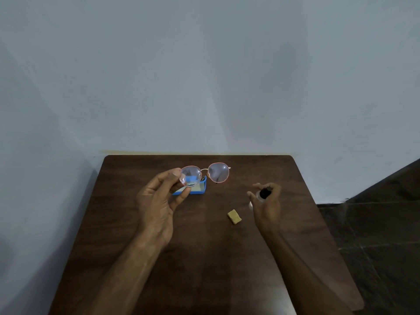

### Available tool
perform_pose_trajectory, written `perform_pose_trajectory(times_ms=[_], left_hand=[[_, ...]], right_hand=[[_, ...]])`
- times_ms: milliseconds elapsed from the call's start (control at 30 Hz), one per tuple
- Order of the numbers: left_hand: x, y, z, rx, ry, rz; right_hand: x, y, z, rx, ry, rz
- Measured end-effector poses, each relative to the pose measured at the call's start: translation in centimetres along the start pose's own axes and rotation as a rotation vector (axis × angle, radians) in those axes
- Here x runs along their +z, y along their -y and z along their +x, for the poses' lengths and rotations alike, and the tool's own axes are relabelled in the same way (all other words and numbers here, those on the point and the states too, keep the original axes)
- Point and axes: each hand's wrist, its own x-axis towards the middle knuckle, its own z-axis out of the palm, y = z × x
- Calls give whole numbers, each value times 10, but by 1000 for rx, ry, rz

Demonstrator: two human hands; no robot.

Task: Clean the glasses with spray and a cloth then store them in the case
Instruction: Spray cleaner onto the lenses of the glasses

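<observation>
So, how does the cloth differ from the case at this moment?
The cloth is tan and small; the case is blue and larger. The cloth lies fully in view near the right hand, which holds the spray bottle; the case lies farther back, partly hidden behind the glasses that the left hand holds. The cloth looks folded; the case seems open, showing a pale inside. Both rest on the table.

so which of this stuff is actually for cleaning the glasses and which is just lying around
For the job:
- round pink-rimmed metal glasses, pinched in the left hand
- small clear spray bottle with a black top, held in the right hand
- folded tan cloth
- blue case

Only surroundings, no stray items:
- dark wooden table
- pale wall
- dark tiled floor
</observation>
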Motion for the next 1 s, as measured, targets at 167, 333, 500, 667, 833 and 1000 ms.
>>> perform_pose_trajectory(times_ms=[167,333,500,667,833,1000], left_hand=[[-6,10,1,-8,-34,40],[-9,14,0,-7,-40,59],[-14,19,2,-14,-40,62],[-17,22,5,-29,-47,60],[-18,22,6,-29,-50,62],[-17,21,5,-33,-40,56]], right_hand=[[12,-40,21,77,29,-104],[14,-63,25,178,18,-123],[17,-72,24,190,48,-141],[22,-84,22,186,35,-139],[23,-88,22,175,31,-145],[18,-88,17,186,30,-107]])
